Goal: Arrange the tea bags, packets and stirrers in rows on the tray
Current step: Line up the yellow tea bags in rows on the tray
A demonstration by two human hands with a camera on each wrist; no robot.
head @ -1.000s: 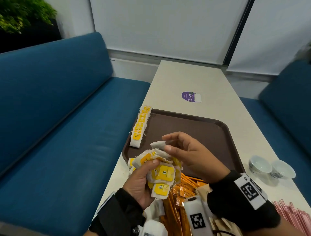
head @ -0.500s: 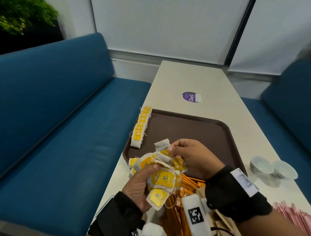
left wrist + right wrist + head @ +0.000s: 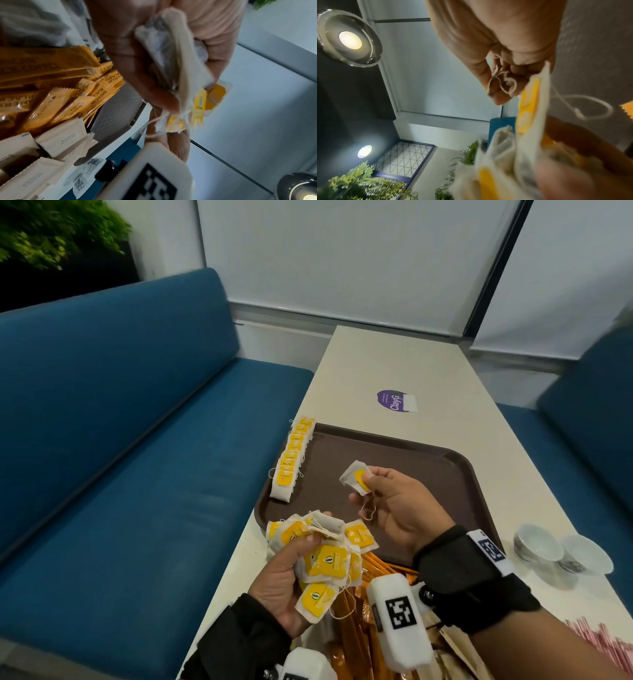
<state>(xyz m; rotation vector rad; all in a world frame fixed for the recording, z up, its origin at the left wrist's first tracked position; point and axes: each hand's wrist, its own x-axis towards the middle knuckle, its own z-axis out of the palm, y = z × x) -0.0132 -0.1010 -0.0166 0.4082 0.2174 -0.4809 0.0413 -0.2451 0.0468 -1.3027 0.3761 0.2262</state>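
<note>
A brown tray (image 3: 404, 460) lies on the pale table, with a row of yellow-tagged tea bags (image 3: 291, 460) along its left rim. My left hand (image 3: 291, 573) grips a bunch of tea bags (image 3: 325, 556) above the tray's near left corner; the same bunch of tea bags (image 3: 180, 67) fills the left wrist view. My right hand (image 3: 380, 491) pinches a single tea bag (image 3: 356, 481) over the tray, its string dangling. That single tea bag (image 3: 532, 102) shows edge-on in the right wrist view. Orange coffee packets (image 3: 359, 628) lie below my hands.
Beige packets (image 3: 60, 142) lie beside the orange coffee packets (image 3: 68, 102). Two small white cups (image 3: 561, 549) stand right of the tray, and pink stirrers (image 3: 606, 645) lie at the near right. A purple sticker (image 3: 394, 401) marks the table beyond. Blue benches (image 3: 120, 457) flank the table.
My right hand has pulled one tea bag out of the bunch and lifted it up and away over the tray. The left hand stays put with the bunch.
</note>
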